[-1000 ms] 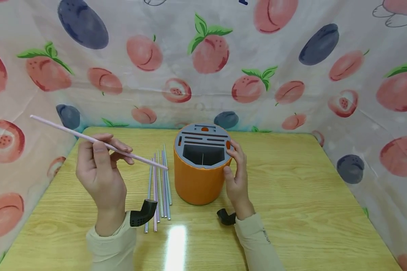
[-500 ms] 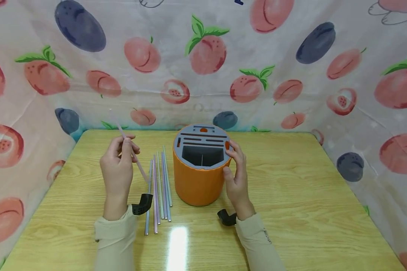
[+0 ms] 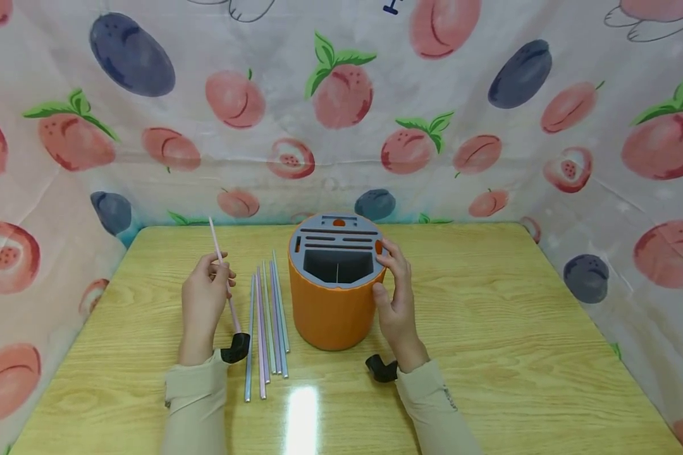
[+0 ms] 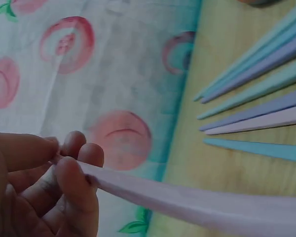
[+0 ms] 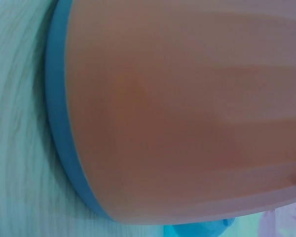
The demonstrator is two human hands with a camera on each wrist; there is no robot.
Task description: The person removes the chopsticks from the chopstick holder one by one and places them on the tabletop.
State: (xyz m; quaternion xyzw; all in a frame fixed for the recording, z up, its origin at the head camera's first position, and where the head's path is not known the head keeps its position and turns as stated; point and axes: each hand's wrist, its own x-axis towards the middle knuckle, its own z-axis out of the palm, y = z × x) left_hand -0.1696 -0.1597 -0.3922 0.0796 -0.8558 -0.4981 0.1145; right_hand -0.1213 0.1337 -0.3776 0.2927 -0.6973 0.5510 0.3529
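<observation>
My left hand pinches a pale pink chopstick between thumb and fingers, left of the orange holder. In the left wrist view this chopstick runs from the fingertips to the lower right, its near end large. Beside that hand, several pastel chopsticks lie in a loose row on the table. The orange round utensil holder stands upright, its grey top showing slots and a divided opening. My right hand grips the holder's right side, fingers at the rim and thumb on the front; in the right wrist view the orange wall fills most of the picture.
A wooden table carries everything. Behind it and along both sides hangs a white cloth printed with peaches and plums. Black angled wrist pieces sit at both cuffs, the left one overlapping the held chopstick's lower end.
My left hand has moved right and lower with the pink chopstick, which has swung from slanting across to nearly lengthwise beside the row. My right hand stays on the holder.
</observation>
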